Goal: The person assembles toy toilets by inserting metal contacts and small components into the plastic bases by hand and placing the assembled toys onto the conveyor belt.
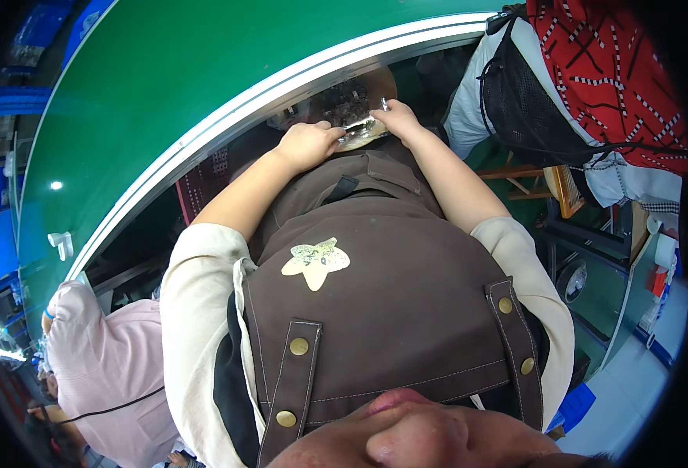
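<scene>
Left grip (309, 147), right grip (398, 122) apart at edges of shiny piece (364, 140); cannot tell if pinching; white table edge (281, 79) beyond

One head-worn fisheye view, looking steeply down the wearer's front.
The camera sits at head height, so part of the wearer's face (422, 437) crowds the lower edge and the brown apron (390, 304) fills the middle at close range. The left hand (309, 146) and right hand (398, 120) lie farther off, above centre. The wide lens bows the green tabletop (133, 109) and darkens the corners.
</scene>
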`<control>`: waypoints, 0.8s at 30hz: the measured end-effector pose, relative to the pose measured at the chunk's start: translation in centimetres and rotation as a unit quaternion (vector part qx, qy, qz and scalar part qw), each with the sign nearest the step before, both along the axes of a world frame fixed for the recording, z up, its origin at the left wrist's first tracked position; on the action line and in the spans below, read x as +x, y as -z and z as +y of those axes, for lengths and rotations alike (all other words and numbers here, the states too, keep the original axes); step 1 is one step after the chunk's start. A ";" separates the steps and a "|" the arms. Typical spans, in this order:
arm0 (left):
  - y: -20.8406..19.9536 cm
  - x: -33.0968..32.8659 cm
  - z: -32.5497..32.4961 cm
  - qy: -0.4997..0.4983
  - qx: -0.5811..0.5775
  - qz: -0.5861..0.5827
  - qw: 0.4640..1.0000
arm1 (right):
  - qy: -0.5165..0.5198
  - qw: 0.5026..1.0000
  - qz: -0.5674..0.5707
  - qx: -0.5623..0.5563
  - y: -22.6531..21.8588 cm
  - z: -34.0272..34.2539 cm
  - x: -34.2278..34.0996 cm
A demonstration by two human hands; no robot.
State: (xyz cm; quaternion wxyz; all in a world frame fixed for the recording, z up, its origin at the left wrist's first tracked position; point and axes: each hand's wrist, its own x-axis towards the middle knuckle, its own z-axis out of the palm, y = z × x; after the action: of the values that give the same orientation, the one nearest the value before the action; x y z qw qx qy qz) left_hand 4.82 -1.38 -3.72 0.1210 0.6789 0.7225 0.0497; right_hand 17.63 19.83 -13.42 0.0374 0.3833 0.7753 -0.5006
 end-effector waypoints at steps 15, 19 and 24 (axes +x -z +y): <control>0.1 0.7 -0.2 0.023 0.052 0.017 0.998 | -0.022 0.991 -0.093 0.096 -1.1 -1.0 -1.2; 0.3 0.3 -0.5 -0.012 0.060 0.032 0.998 | -0.028 0.991 -0.089 0.096 -1.2 -1.0 -1.2; 0.8 0.3 -1.1 -0.014 0.066 0.017 0.998 | -0.013 0.994 -0.079 0.074 -1.0 -1.0 -1.3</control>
State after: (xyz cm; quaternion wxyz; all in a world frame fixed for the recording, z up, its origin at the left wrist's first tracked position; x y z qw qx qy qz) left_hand 5.12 -2.46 -4.51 0.0630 0.6759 0.7290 0.0875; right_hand 16.32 18.84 -12.46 0.0765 0.4132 0.8099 -0.4091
